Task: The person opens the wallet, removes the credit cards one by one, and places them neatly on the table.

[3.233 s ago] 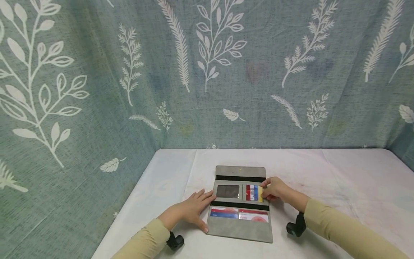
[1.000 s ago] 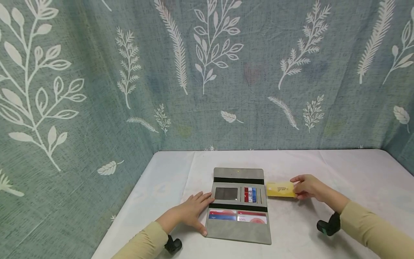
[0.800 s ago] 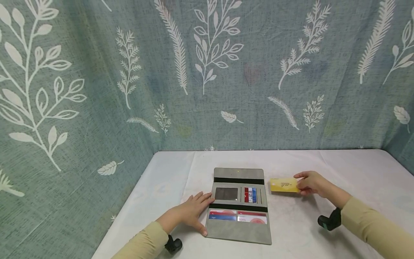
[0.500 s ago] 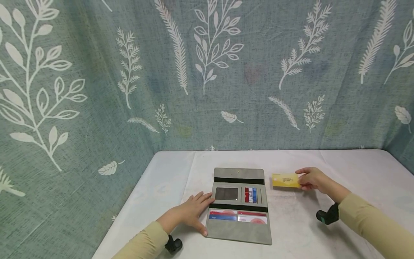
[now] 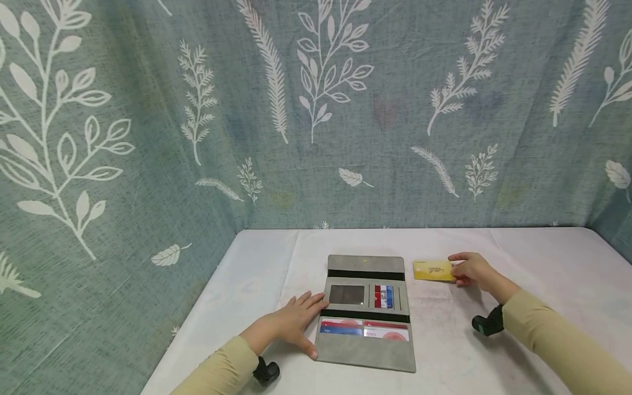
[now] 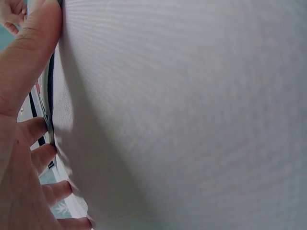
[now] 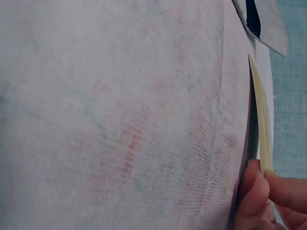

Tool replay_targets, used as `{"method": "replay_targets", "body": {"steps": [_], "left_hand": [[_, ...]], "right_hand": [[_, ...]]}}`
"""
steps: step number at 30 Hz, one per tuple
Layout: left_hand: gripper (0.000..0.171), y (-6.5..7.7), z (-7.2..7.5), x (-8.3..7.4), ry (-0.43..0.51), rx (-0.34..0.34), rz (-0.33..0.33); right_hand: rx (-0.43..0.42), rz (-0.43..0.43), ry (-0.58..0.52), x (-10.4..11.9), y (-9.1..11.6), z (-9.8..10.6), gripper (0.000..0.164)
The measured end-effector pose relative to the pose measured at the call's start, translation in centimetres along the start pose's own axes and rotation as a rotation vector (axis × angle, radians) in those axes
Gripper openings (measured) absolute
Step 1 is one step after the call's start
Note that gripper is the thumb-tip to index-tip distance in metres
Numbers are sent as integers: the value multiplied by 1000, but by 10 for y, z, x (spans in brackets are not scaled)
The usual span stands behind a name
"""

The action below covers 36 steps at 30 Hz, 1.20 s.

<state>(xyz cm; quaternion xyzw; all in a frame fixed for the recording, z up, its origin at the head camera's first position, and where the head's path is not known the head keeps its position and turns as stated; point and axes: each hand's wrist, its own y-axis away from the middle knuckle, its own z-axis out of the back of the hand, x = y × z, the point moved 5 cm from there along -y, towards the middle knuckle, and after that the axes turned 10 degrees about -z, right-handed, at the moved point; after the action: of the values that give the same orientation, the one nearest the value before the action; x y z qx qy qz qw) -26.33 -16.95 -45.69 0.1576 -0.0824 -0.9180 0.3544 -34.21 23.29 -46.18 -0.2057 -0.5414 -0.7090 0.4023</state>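
A grey folding wallet (image 5: 365,351) lies unfolded on the white table. Red, white and blue cards (image 5: 383,297) sit in its upper right slots, and larger cards (image 5: 365,328) fill the lower pockets. My left hand (image 5: 295,323) rests with spread fingers at the wallet's left edge, thumb at the lower corner. To the right of the wallet, my right hand (image 5: 471,270) pinches a yellow card (image 5: 429,270) by its right end. In the right wrist view the yellow card (image 7: 261,115) is seen nearly edge-on between thumb and fingers, its far end close to the tabletop.
The white-covered table (image 5: 459,351) ends at a green leaf-patterned curtain (image 5: 395,203) behind and on the left. A dark strap-mounted camera (image 5: 489,322) hangs at the right wrist, and another camera (image 5: 266,372) at the left.
The right hand has drawn the yellow card out of the wallet's right slot, moved it right, then toward the back of the table. The left hand has stayed in place.
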Motion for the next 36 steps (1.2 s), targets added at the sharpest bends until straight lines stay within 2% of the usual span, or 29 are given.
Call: {"method": "replay_targets", "body": {"steps": [13, 23, 27, 33, 36], "left_hand": [[109, 0, 1, -1, 4, -5, -8], [109, -1, -1, 1, 2, 0, 0], [110, -1, -2, 2, 2, 3, 7], [110, -1, -1, 1, 2, 2, 10], [110, -1, -1, 1, -2, 1, 7]], "right_hand": [[-122, 4, 87, 2, -5, -4, 49], [-146, -21, 97, 2, -5, -1, 35], [-150, -24, 110, -1, -13, 1, 35], [-152, -18, 135, -11, -40, 6, 33], [-152, -18, 143, -10, -40, 6, 33]]}}
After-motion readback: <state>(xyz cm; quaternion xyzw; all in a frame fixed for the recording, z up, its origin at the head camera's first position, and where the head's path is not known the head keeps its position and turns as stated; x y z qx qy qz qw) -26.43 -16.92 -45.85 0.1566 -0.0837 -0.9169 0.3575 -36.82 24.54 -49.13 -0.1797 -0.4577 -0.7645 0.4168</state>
